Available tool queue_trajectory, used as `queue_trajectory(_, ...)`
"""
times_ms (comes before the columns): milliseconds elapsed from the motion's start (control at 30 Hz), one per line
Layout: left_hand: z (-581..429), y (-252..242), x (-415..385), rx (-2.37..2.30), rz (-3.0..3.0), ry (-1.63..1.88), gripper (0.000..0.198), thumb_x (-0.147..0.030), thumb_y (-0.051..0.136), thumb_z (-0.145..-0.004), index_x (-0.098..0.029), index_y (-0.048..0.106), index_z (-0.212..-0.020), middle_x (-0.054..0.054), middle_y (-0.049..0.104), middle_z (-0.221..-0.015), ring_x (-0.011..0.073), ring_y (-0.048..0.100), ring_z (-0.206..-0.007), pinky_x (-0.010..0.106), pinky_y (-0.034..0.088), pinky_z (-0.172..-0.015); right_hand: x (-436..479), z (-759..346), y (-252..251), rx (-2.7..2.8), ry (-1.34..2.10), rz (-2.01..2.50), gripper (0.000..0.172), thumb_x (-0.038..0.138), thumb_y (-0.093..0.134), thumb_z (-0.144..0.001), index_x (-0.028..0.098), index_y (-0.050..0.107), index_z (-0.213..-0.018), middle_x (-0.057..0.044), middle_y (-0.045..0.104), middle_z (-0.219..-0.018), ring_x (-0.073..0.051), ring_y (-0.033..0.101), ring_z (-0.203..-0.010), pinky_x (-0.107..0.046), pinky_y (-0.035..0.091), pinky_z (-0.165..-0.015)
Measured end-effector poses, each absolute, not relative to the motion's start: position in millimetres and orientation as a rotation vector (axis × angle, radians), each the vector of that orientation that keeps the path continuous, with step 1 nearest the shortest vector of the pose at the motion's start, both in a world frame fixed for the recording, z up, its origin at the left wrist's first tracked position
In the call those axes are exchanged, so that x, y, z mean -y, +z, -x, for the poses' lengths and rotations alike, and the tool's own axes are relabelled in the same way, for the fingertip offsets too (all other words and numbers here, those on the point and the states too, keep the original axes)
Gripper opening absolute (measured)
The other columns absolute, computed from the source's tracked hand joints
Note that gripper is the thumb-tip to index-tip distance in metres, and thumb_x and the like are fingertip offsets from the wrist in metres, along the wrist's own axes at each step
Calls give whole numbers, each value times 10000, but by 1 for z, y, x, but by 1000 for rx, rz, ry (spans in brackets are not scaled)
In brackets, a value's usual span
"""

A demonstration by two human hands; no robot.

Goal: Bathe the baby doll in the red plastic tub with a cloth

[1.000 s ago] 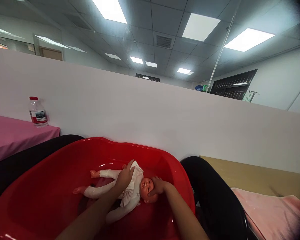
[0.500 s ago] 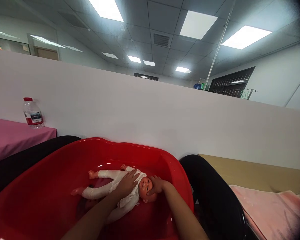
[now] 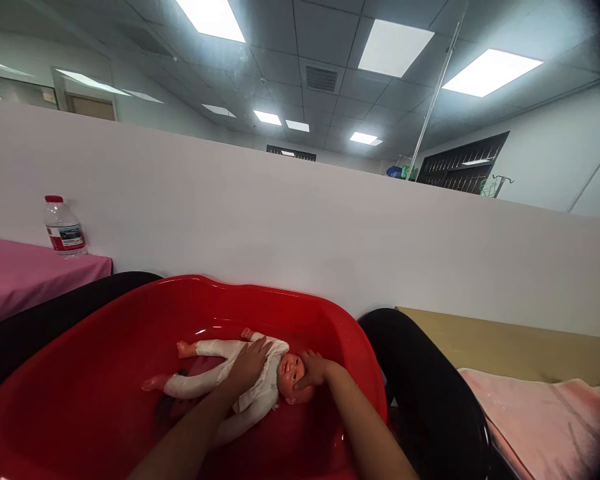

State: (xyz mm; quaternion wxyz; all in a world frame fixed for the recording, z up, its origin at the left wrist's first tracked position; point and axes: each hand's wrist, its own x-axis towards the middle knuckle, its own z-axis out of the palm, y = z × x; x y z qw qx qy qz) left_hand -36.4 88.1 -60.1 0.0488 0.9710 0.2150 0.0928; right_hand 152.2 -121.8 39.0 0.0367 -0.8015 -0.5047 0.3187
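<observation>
A baby doll (image 3: 267,388) in white clothes lies on its back in a red tub (image 3: 130,320) that appears to hold water. Its feet point to the left and its face is turned up. My left hand (image 3: 251,365) rests flat on the doll's chest, fingers stretched out. At the crown of the head, my right hand (image 3: 314,369) curves round it, with the thumb on the near side of the face and the fingers on the far side. My left forearm hides part of the doll's near side.
My black-clad legs (image 3: 420,380) flank the tub. A white partition (image 3: 260,220) rises behind it. On the left, a bottle with a red cap (image 3: 66,230) stands on a pink-covered surface (image 3: 30,273). A pink cloth (image 3: 545,413) lies at the right.
My left hand has slid slightly left along the doll's chest, showing more of the shirt near the neck. My right hand stays at the head.
</observation>
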Motion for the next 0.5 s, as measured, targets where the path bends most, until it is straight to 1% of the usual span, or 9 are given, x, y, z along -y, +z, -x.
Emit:
queue_trajectory(100, 41, -58, -95, -792, -2976, 133, 785, -61, 319, -1170, -164, 555, -1911, 178, 494, -1970, 349, 454, -1849, 595, 423, -1488, 121, -154, 36, 1536, 981, 2457, 1226, 542, 1056, -862, 232, 487, -1904, -207, 467, -1942, -477, 390, -1858, -526, 350, -1510)
queue_trajectory(167, 46, -56, -99, -876, -2974, 115, 807, -33, 302, -1154, -145, 537, -1918, 206, 479, -1973, 366, 469, -1838, 638, 410, -1488, 120, -154, 35, 1540, 976, 2456, 1222, 549, 1059, -856, 223, 501, -1893, -212, 465, -1942, -480, 396, -1854, -522, 354, -1508)
queue_trajectory(233, 53, -54, -102, -975, -2944, 135, 816, -13, 310, -1136, -135, 549, -1907, 232, 490, -1958, 392, 515, -1806, 679, 403, -1481, 120, -154, 35, 1536, 971, 2459, 1198, 551, 1056, -850, 217, 526, -1871, -211, 466, -1941, -473, 405, -1849, -512, 350, -1509)
queue_trajectory(333, 62, -47, -105, -1104, -2868, 154, 768, -31, 334, -1153, -117, 578, -1876, 261, 578, -1890, 420, 585, -1743, 721, 414, -1455, 121, -153, 37, 1516, 983, 2457, 1176, 549, 1050, -839, 239, 541, -1853, -196, 464, -1944, -464, 398, -1855, -521, 351, -1507)
queue_trajectory(433, 71, -38, -106, -1192, -2836, 98, 731, -52, 355, -1174, -114, 570, -1870, 248, 622, -1855, 404, 587, -1735, 710, 392, -1456, 123, -152, 39, 1504, 998, 2453, 1192, 554, 1053, -836, 248, 528, -1862, -198, 458, -1947, -465, 400, -1853, -529, 367, -1500)
queue_trajectory(500, 75, -32, -107, -1245, -2825, 61, 727, -62, 344, -1187, -115, 545, -1883, 248, 626, -1850, 378, 587, -1733, 666, 400, -1449, 124, -152, 40, 1495, 1000, 2453, 1208, 551, 1055, -845, 250, 511, -1880, -201, 447, -1955, -471, 395, -1855, -536, 373, -1498)
